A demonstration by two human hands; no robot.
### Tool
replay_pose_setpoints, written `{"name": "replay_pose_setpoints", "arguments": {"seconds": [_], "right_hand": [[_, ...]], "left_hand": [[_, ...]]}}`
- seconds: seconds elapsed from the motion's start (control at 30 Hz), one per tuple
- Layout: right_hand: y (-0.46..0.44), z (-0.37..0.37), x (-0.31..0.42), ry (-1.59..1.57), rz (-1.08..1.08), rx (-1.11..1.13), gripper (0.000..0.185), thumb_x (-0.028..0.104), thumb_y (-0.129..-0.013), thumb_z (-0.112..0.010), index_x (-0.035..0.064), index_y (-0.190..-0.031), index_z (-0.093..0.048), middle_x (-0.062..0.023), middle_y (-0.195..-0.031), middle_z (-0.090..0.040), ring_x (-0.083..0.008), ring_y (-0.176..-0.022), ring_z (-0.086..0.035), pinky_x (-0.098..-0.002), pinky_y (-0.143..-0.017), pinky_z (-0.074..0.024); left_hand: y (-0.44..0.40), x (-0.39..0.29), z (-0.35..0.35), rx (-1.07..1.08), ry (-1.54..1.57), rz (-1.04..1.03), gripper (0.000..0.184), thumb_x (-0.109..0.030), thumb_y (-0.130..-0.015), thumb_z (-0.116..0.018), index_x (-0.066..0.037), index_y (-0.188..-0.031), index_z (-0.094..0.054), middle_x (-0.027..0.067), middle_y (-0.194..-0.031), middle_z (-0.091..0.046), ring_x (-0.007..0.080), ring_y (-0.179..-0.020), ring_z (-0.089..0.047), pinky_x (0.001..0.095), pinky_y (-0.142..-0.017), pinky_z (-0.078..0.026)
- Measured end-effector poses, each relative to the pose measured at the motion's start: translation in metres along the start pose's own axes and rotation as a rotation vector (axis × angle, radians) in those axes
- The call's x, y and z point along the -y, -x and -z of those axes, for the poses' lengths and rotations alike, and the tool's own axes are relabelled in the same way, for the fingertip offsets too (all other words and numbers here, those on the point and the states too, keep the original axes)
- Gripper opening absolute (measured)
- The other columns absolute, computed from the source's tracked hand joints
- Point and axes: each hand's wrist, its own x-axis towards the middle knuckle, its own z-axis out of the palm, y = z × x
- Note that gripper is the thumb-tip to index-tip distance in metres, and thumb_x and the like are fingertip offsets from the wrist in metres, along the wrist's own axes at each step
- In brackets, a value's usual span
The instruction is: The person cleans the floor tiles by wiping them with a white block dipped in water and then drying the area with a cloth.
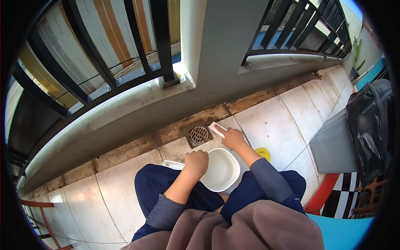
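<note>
My right hand [232, 138] holds a white brush [216, 129], its index finger stretched along it, at the right edge of a round metal floor drain [198, 134]. Closed in a fist, my left hand [196, 161] is at the left rim of a white basin [221, 170] that stands between my legs. A white handle [173, 165] sticks out to the left of that fist; whether my fingers wrap round it is hard to see. The yellow round object [263, 153] lies partly behind my right forearm.
A low grey wall [225, 91] with black railings [162, 41] runs beyond the drain. Dirty grout lines its foot. White tiles [266, 121] cover the floor. On the right stands a grey bin [333, 143] with a black plastic bag [366, 129].
</note>
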Motion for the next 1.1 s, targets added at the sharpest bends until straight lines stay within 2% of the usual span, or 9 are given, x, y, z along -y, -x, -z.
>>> {"name": "replay_pose_setpoints", "arguments": {"seconds": [0.1,0.23,0.37,0.53,0.67,0.8,0.93,1.07,1.1], "right_hand": [[0.011,0.013,-0.006,-0.012,0.039,0.032,0.070,0.017,-0.079,-0.051,0.0393,-0.139,-0.024,-0.0147,-0.099,-0.061,-0.0301,-0.084,-0.063,-0.0392,-0.072,-0.0518],[-0.009,0.009,-0.011,-0.069,-0.188,-0.001,0.070,0.021,-0.079,-0.053,0.0430,-0.138,-0.023,-0.0144,-0.097,-0.061,-0.0302,-0.085,-0.063,-0.0391,-0.073,-0.0519],[0.002,0.008,0.001,-0.018,0.091,0.006,0.069,0.022,-0.079,-0.054,0.0386,-0.139,-0.024,-0.0139,-0.096,-0.062,-0.0289,-0.084,-0.063,-0.0398,-0.072,-0.0521],[-0.016,0.008,-0.006,-0.068,-0.148,-0.020,0.069,0.021,-0.079,-0.052,0.0401,-0.139,-0.024,-0.0123,-0.095,-0.063,-0.0271,-0.083,-0.064,-0.0385,-0.072,-0.0523],[-0.001,0.010,0.001,0.053,0.098,-0.002,0.069,0.017,-0.079,-0.051,0.0375,-0.140,-0.025,-0.0116,-0.095,-0.063,-0.0260,-0.084,-0.064,-0.0378,-0.070,-0.0521],[-0.014,0.014,-0.005,-0.058,-0.065,0.008,0.068,0.019,-0.080,-0.051,0.0384,-0.140,-0.024,-0.0127,-0.097,-0.062,-0.0264,-0.085,-0.063,-0.0380,-0.070,-0.0519],[-0.012,0.007,0.011,0.022,0.100,0.018,0.068,0.026,-0.081,-0.053,0.0406,-0.140,-0.021,-0.0133,-0.097,-0.061,-0.0272,-0.085,-0.062,-0.0386,-0.071,-0.0516],[-0.025,0.013,0.003,-0.077,-0.089,0.010,0.067,0.020,-0.080,-0.052,0.0408,-0.138,-0.026,-0.0111,-0.097,-0.062,-0.0267,-0.084,-0.063,-0.0357,-0.072,-0.0515],[-0.024,0.013,0.006,-0.038,-0.057,-0.004,0.067,0.019,-0.080,-0.052,0.0408,-0.138,-0.026,-0.0106,-0.097,-0.062,-0.0264,-0.084,-0.063,-0.0356,-0.073,-0.0514]], "left_hand": [[0.000,0.000,-0.002,-0.001,-0.010,-0.003,0.020,-0.009,-0.079,-0.049,-0.005,-0.094,-0.061,0.0132,-0.094,-0.063,0.0287,-0.084,-0.064,0.0410,-0.070,-0.051],[0.003,0.003,-0.006,-0.033,0.008,0.004,0.020,-0.009,-0.079,-0.048,-0.005,-0.093,-0.061,0.0128,-0.092,-0.063,0.0287,-0.083,-0.064,0.0409,-0.069,-0.051],[-0.002,0.003,-0.009,0.002,0.030,-0.006,0.020,-0.008,-0.079,-0.047,-0.004,-0.094,-0.060,0.0135,-0.087,-0.064,0.0293,-0.079,-0.064,0.0402,-0.065,-0.052],[0.003,0.006,-0.008,-0.010,0.057,-0.007,0.020,-0.008,-0.079,-0.047,-0.003,-0.095,-0.057,0.0147,-0.085,-0.064,0.0301,-0.078,-0.065,0.0404,-0.063,-0.052],[-0.003,0.003,-0.010,0.027,0.046,-0.004,0.019,-0.008,-0.079,-0.047,-0.003,-0.095,-0.057,0.0150,-0.085,-0.064,0.0302,-0.078,-0.065,0.0404,-0.062,-0.051],[0.001,0.004,-0.010,-0.008,0.053,-0.006,0.019,-0.007,-0.079,-0.048,-0.002,-0.094,-0.057,0.0152,-0.084,-0.064,0.0302,-0.076,-0.065,0.0401,-0.062,-0.052],[-0.001,0.001,-0.005,0.023,0.037,0.002,0.018,-0.007,-0.079,-0.050,-0.003,-0.094,-0.059,0.0139,-0.088,-0.065,0.0274,-0.080,-0.066,0.0379,-0.065,-0.052],[0.003,0.002,-0.004,-0.002,0.036,-0.003,0.018,-0.008,-0.079,-0.051,-0.004,-0.094,-0.060,0.0131,-0.088,-0.066,0.0265,-0.081,-0.066,0.0374,-0.067,-0.052],[0.003,0.003,-0.004,-0.004,0.033,0.000,0.017,-0.007,-0.079,-0.051,-0.004,-0.093,-0.060,0.0132,-0.088,-0.066,0.0266,-0.081,-0.066,0.0375,-0.066,-0.052]]}}
